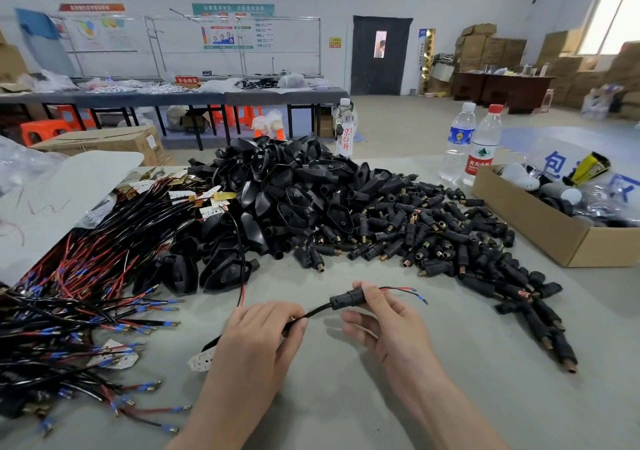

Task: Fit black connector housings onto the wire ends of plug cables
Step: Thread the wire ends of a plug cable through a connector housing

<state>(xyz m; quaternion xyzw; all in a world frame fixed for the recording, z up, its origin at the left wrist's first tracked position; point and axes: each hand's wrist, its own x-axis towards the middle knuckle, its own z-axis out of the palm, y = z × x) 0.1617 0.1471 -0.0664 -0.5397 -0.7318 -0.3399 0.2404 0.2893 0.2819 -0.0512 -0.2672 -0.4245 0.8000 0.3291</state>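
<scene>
My left hand point(263, 338) pinches a black cable point(315, 312) just above the table. A small black connector housing point(346, 300) sits threaded on that cable, and my right hand point(384, 318) grips it between thumb and fingers. Past the housing, the cable's thin red and black wire ends point(407, 291) with blue-sleeved terminals stick out to the right. A large heap of small black connector housings point(433, 238) with brass inserts lies to the right of centre. A pile of red and black plug cables point(86, 293) covers the left of the table.
A mound of larger black plug shells point(287, 186) rises behind the hands. An open cardboard box point(554, 228) stands at the right edge, with two water bottles point(472, 144) behind it and another bottle point(344, 129) at the back centre. A pale board point(62, 190) lies at left.
</scene>
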